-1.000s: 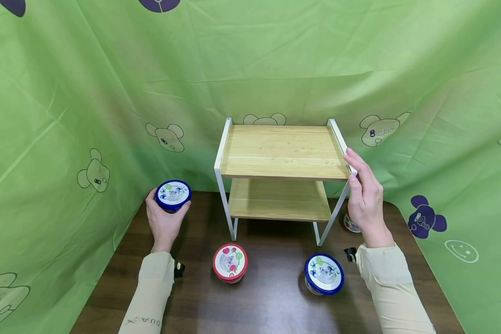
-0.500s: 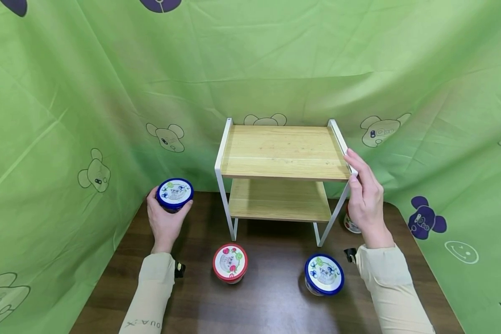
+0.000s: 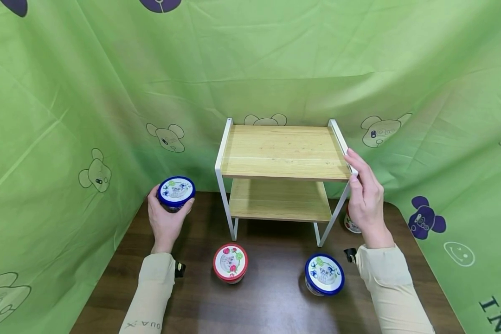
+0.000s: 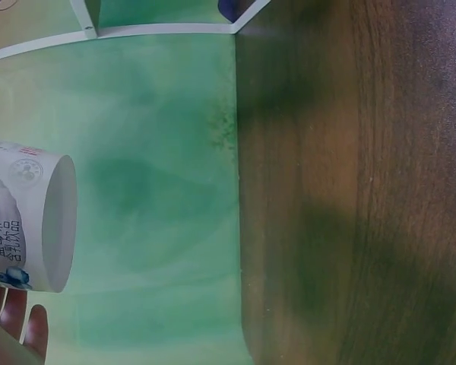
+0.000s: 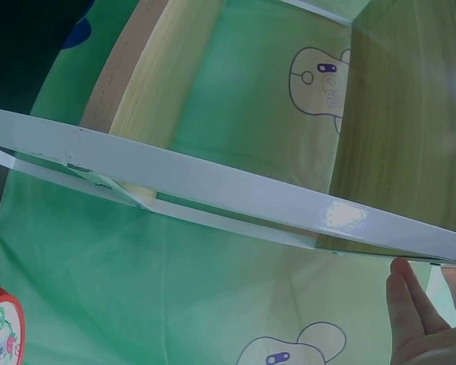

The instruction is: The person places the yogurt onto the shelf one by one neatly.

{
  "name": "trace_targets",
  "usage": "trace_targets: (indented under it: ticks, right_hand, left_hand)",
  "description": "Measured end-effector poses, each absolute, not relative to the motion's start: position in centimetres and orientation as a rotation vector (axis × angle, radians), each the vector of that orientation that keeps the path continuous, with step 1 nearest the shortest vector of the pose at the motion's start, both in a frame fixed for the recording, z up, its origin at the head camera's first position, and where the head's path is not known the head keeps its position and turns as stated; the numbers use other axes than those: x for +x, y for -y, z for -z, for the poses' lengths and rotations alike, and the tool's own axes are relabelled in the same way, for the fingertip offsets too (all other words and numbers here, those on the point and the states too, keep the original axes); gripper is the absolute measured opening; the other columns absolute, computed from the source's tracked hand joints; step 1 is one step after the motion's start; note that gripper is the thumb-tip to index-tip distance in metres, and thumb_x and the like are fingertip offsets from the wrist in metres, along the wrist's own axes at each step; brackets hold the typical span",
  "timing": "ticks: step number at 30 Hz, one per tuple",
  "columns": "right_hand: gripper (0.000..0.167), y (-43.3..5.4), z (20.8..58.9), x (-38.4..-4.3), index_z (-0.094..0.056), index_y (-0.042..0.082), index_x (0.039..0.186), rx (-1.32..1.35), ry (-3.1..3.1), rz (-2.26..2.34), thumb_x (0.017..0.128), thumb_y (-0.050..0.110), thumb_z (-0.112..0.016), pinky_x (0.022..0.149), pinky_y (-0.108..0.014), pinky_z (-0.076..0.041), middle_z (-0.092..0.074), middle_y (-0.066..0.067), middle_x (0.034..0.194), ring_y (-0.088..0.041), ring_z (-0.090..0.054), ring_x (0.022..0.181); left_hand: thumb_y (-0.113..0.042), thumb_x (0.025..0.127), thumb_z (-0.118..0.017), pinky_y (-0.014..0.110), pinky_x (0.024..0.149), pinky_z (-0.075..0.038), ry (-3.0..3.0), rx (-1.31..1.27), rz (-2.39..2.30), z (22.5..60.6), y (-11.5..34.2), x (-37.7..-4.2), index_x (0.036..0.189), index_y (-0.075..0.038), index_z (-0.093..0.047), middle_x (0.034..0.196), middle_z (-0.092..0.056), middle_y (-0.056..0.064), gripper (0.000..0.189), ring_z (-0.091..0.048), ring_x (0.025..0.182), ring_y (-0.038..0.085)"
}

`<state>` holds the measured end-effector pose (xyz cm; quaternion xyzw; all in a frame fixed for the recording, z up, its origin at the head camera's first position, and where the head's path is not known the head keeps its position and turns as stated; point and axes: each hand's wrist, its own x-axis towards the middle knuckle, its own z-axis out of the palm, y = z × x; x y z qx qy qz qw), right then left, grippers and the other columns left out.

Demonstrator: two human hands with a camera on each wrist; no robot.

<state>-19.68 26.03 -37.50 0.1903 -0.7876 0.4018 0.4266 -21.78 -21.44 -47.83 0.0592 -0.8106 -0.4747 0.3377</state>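
Note:
My left hand [image 3: 165, 222] grips a tub with a blue lid [image 3: 176, 191] in the air, left of the shelf. Blueberries are printed on its white side [image 4: 15, 213] in the left wrist view, where its round base faces the table side. With fairly straight fingers, my right hand [image 3: 368, 204] touches the white right rail of a two-tier wooden shelf [image 3: 281, 150]. In the right wrist view those fingers [image 5: 406, 304] come up against the white frame [image 5: 235, 186].
A red-lidded tub [image 3: 230, 263] stands before the shelf's left leg. Another blue-lidded tub [image 3: 324, 274] is at the front right. Behind my right hand, a further red-lidded tub [image 3: 352, 224] is partly hidden. Green printed cloth [image 3: 275, 55] surrounds the dark wooden table [image 3: 267, 306].
My left hand and its blue-lidded tub have risen slightly and shifted a little right. My right hand stays at the shelf's rail, and the other tubs have not moved.

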Motion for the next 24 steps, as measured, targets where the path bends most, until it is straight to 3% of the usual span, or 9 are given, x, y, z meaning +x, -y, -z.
trace_targets:
  ticks: [24]
  right_hand:
    - [0.041,-26.0,37.4,-19.6,-0.062,0.005,0.138,0.456,1.978,-1.019,0.102,0.009,-0.043,0.115,-0.030,-0.034,-0.054,-0.007,0.148,-0.027,-0.046,0.139]
  left_hand:
    - [-0.038,0.072,-0.094,0.058,0.111,-0.033,2.052,0.063,1.253,46.1,20.5,-21.1,0.150,-0.015,-0.039,0.145,-0.048,0.006,0.099,-0.043,0.133,0.023]
